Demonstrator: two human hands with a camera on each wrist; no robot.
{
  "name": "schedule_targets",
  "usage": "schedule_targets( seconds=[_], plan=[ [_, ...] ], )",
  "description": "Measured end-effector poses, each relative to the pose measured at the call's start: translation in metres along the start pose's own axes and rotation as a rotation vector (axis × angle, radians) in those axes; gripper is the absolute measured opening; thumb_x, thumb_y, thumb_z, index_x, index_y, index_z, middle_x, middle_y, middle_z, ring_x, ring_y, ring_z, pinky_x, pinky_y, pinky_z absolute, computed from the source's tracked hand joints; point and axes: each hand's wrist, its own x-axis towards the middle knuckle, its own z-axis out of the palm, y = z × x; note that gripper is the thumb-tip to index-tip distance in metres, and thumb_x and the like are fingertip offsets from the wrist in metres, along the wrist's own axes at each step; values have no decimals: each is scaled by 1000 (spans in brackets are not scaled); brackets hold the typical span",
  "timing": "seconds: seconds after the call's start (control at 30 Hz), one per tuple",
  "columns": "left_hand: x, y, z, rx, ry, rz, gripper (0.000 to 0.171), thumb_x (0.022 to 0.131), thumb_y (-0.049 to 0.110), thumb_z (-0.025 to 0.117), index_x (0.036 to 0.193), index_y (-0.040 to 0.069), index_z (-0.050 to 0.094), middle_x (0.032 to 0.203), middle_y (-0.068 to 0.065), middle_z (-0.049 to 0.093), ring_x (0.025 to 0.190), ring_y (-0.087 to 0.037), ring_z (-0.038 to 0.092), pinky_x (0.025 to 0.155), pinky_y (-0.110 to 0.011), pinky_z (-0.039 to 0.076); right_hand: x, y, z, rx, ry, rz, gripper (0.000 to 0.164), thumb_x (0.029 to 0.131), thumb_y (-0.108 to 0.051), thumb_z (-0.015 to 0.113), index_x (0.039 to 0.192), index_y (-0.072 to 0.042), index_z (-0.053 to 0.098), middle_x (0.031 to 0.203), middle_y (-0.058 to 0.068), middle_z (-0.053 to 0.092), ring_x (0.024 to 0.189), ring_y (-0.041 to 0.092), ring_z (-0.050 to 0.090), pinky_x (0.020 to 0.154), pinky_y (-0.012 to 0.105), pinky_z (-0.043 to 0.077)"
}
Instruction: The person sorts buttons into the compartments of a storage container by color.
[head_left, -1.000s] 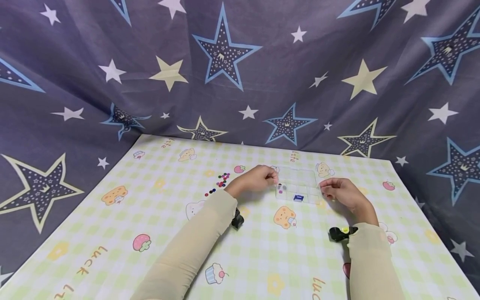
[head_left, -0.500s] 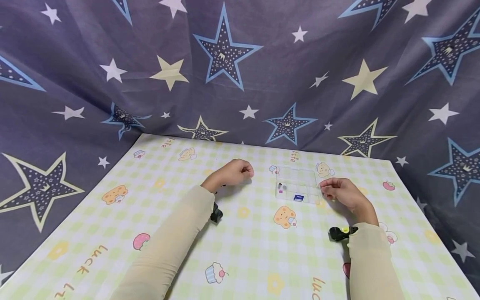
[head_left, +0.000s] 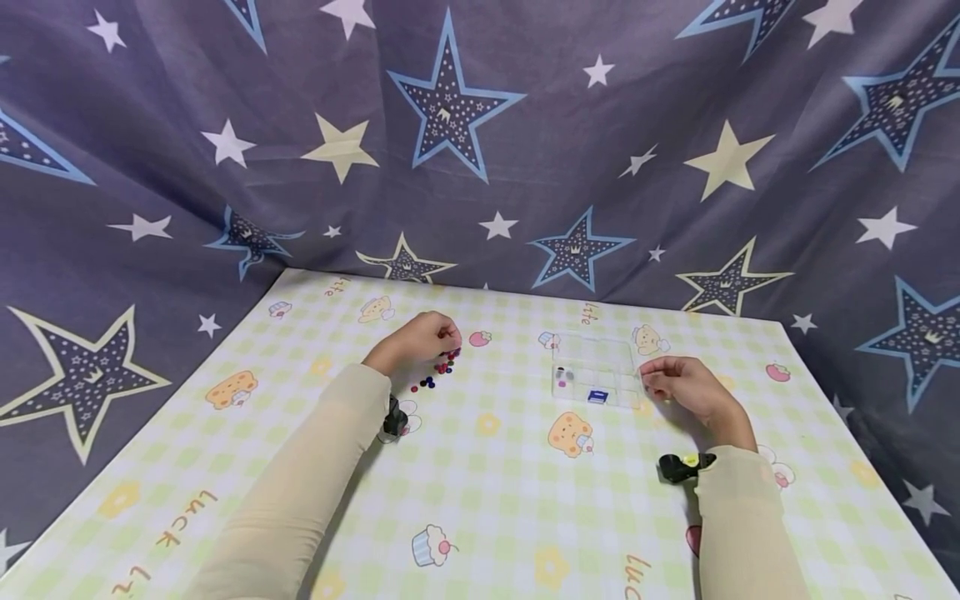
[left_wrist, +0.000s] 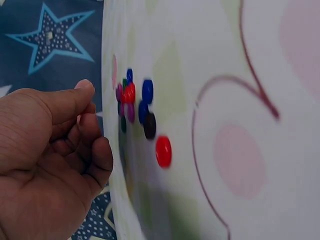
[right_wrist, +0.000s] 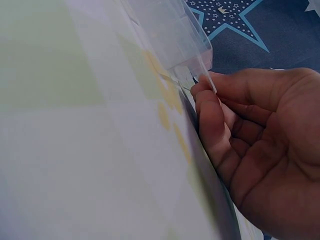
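With our right hand (head_left: 686,385) we pinched the right end of a clear box (right_wrist: 167,37), thumb and fingers narrow on its thin plastic edge. Our left hand (head_left: 418,338) hung over the loose beads (left_wrist: 130,93), its thumb and forefinger tips close together and the other fingers curled in. That grip was narrow too, but we could not tell whether a bead sat between the tips.

The loose beads lay well to the left of the box, bunched below the left fingertips, with a short trail running toward us. We made out red, blue, black, purple and green among them; a red one ended the trail, just beside a black one.

The box rested between our hands, nearer the right, and was divided into compartments. In its near left compartment we saw a few boxed beads (head_left: 562,383), dark and purple, and along the near side a small blue label (head_left: 597,397).

We wore pale sleeves (head_left: 738,517) and a black device (head_left: 678,468) at each wrist. Under everything we had a green-and-white checked tablecloth (head_left: 480,492) printed with cupcakes, strawberries and flowers. Beyond its far edge we faced a dark curtain (head_left: 525,175) covered in stars.
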Motion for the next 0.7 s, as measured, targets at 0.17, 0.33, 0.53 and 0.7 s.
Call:
schedule_targets(
  seconds=[0.17,0.33,0.53,0.7],
  plan=[
    [0,-7,-1,10,29,-41,18,101,5,56,101,1,73,91,-9,70,76,-16,55,75,-32,47,0,0,0,-2,3,7,28,105,-8,56,126,11,58,93,8,64,77,16,54,66,29,47],
    [5,-12,1,3,29,-59,14,100,7,61,100,2,74,90,-7,70,76,-16,55,77,-32,47,0,1,-1,0,7,19,27,105,-8,55,125,10,59,93,8,64,77,17,54,67,30,47],
    [9,-14,3,-17,0,-71,12,99,11,67,96,4,76,86,-5,71,72,-15,53,75,-32,45,0,0,1,5,2,7,28,104,-7,56,125,12,58,94,8,64,78,15,55,68,29,48],
    [11,-12,4,-2,-17,-76,11,98,11,68,91,5,75,86,-4,73,72,-14,55,75,-31,46,1,3,-1,-1,8,16,28,104,-8,55,125,10,59,94,8,64,77,17,54,68,30,47]
  ],
)
